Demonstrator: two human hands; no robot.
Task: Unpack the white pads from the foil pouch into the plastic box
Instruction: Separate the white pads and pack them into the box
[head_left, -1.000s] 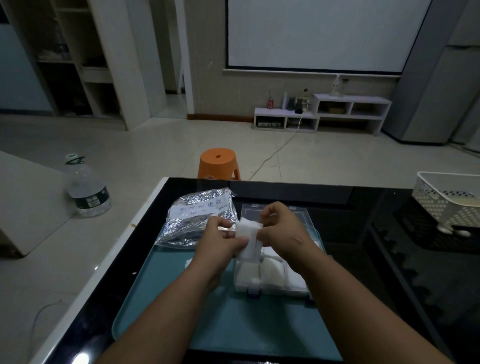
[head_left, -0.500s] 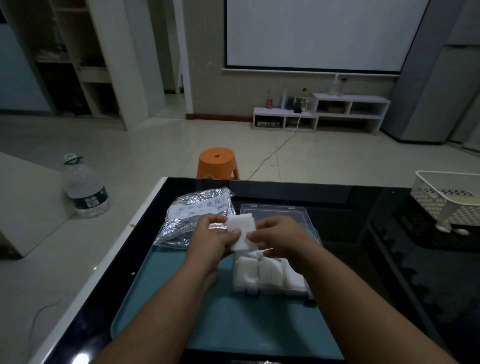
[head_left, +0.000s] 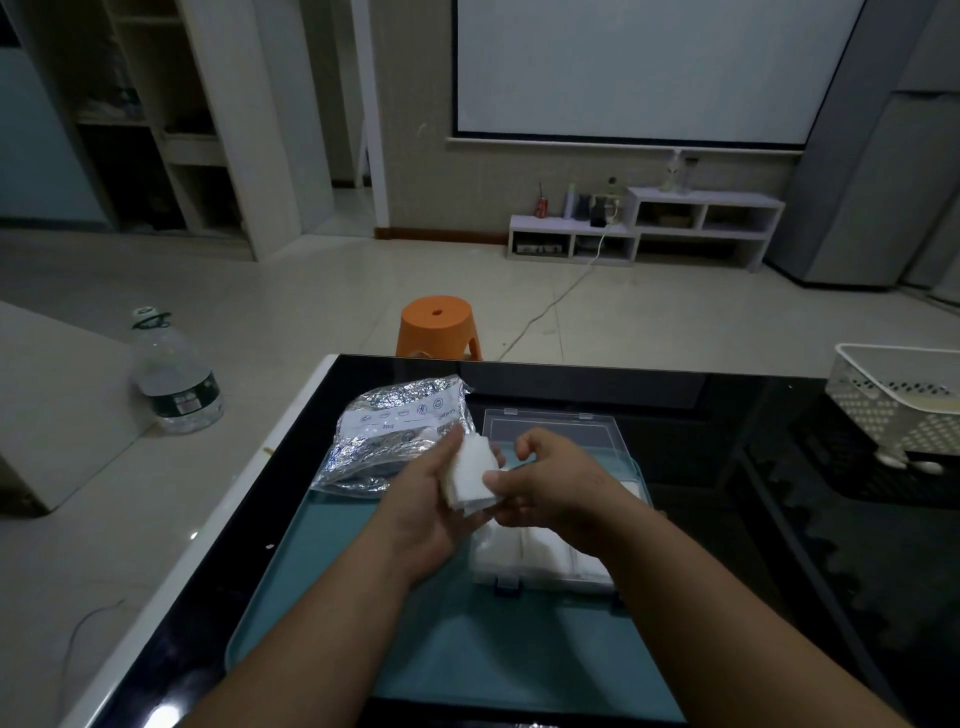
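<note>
Left hand: the left hand (head_left: 428, 506) grips a white pad (head_left: 470, 467), fingers curled round its left side and back.
Right hand: the right hand (head_left: 558, 486) pinches the same pad, thumb on its right edge; the index finger is raised and bent, clear of the pad. The fingers beneath are hidden.
White pad: held between the two hands, tilted, above the left end of the plastic box (head_left: 545, 582).
Plastic box: directly below the right hand, open, with its clear lid (head_left: 550, 434) lying flat beyond the hands.
Packed pads: a row of packed pads (head_left: 540, 548) fills the box under the right wrist.
Foil pouch: the foil pouch (head_left: 387, 436) lies crumpled just beyond the left hand, label up.
Tray: a teal tray (head_left: 467, 654) sits under both forearms and carries the box; the pouch overlaps its far left corner.
Table: a black table (head_left: 779, 571).
Surroundings: a white basket (head_left: 893, 410) well to the right of the right hand; an orange stool (head_left: 436, 325) on the floor beyond.
</note>
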